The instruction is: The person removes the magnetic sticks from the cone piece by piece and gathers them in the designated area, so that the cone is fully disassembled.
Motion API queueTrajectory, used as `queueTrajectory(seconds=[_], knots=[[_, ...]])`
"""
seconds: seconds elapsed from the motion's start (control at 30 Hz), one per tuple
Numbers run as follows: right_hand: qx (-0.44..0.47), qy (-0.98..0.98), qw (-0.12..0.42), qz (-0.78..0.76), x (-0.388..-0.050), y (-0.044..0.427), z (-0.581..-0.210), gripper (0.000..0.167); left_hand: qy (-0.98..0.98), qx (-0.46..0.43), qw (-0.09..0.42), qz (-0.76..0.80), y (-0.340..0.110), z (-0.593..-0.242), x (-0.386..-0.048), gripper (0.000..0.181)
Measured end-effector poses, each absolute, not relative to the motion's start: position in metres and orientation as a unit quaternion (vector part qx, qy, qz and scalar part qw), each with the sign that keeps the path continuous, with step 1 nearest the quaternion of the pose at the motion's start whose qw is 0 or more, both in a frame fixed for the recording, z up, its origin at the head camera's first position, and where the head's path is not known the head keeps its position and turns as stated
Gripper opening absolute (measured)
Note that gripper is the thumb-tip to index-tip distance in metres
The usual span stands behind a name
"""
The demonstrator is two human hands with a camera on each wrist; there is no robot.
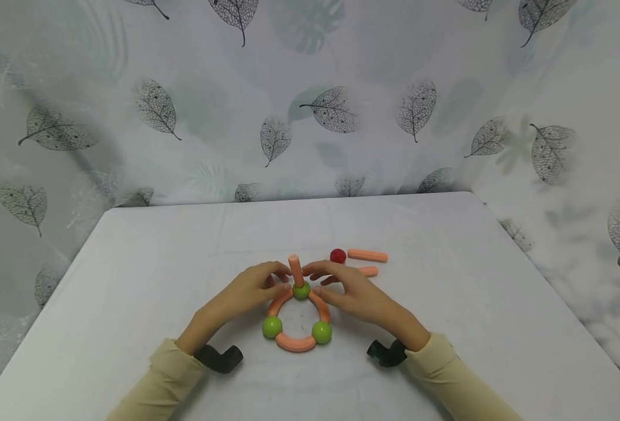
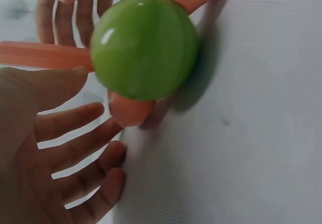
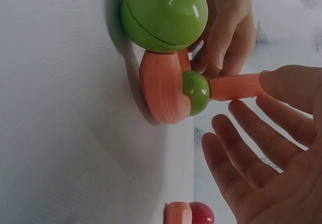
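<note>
A ring of curved orange pieces (image 1: 295, 343) joined by green balls (image 1: 272, 327) lies on the table. From the far green ball (image 1: 301, 291) a straight orange stick (image 1: 296, 271) stands up. My left hand (image 1: 254, 287) is at the ring's left side, its fingers loosely bent beside the stick. Opposite it, my right hand (image 1: 354, 292) curves loosely near the stick and the far ball. The right wrist view shows its fingers (image 3: 241, 143) spread, the stick's end beside the thumb. Whether either thumb touches anything, I cannot tell.
Behind the right hand lie a red ball (image 1: 338, 255), an orange stick (image 1: 367, 255) and another orange stick (image 1: 369, 271), partly hidden. Dark wrist-worn devices (image 1: 220, 358) sit by both cuffs. A leaf-patterned cloth (image 1: 204, 105) hangs behind the white table (image 1: 157, 263).
</note>
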State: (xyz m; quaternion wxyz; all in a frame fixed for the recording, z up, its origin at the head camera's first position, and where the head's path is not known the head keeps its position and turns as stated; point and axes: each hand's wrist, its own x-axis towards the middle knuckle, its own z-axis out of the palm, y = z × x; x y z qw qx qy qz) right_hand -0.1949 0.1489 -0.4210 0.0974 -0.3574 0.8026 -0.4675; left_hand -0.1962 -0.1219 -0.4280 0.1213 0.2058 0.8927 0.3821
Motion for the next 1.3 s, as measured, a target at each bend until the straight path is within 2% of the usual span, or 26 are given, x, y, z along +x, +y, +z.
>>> queueTrajectory(seconds=[0.57,1.0,1.17,1.3], knots=[[-0.363,0.805,0.096,-0.46,-0.193,0.147,-0.422,0.04,0.895,0.219,0.092,0.377,-0.108,-0.442,-0.196,0.017],[-0.362,0.797,0.085,-0.475,-0.191,0.145,-0.418,0.057,0.892,0.243,0.1,0.367,-0.106,-0.445,-0.194,0.018],[-0.362,0.802,0.081,-0.468,-0.19,0.143,-0.417,0.056,0.892,0.247,0.094,0.367,-0.104,-0.447,-0.193,0.015],[-0.368,0.806,0.063,-0.458,-0.188,0.143,-0.417,0.054,0.894,0.246,0.081,0.365,-0.103,-0.449,-0.193,0.019]])
